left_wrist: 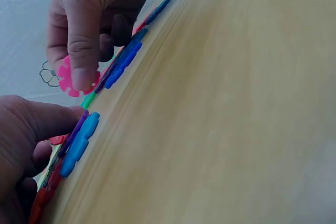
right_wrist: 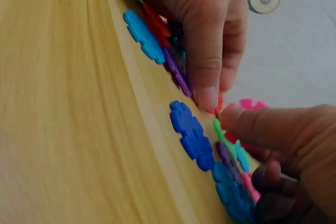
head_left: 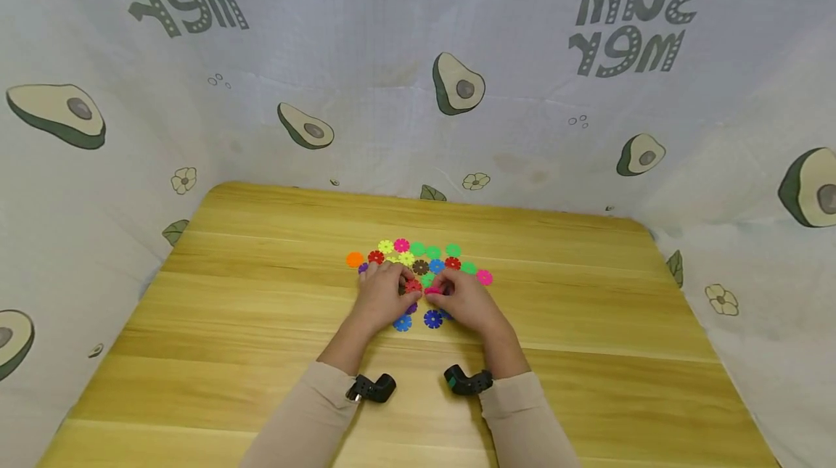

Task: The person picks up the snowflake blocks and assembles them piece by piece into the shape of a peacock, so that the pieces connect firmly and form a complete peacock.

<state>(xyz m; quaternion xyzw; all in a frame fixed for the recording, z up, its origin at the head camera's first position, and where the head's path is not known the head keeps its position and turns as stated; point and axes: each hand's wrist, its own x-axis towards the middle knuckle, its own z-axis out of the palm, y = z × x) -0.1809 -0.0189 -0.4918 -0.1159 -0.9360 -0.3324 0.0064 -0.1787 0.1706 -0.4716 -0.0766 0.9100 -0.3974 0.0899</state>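
Note:
My right hand (head_left: pixel 469 301) pinches a pink notched plastic disc (left_wrist: pixel 65 78) between thumb and fingers, the disc tilted up above the table. Close on its left, my left hand (head_left: pixel 377 299) holds a red notched disc (head_left: pixel 413 285) at its fingertips; the fingers cover part of it. The two discs face each other with a small gap in the head view. Around and under both hands lie more notched discs, among them a light blue disc (head_left: pixel 402 323), a dark blue disc (head_left: pixel 433 319) and a brown disc (head_left: pixel 421 267). Some are partly hidden by the hands.
Beyond the hands, several loose discs spread over the wooden table (head_left: pixel 261 294), with an orange disc (head_left: pixel 355 260) at the left and a pink disc (head_left: pixel 485 277) at the right. A white printed cloth (head_left: pixel 379 40) hangs behind and beside the table.

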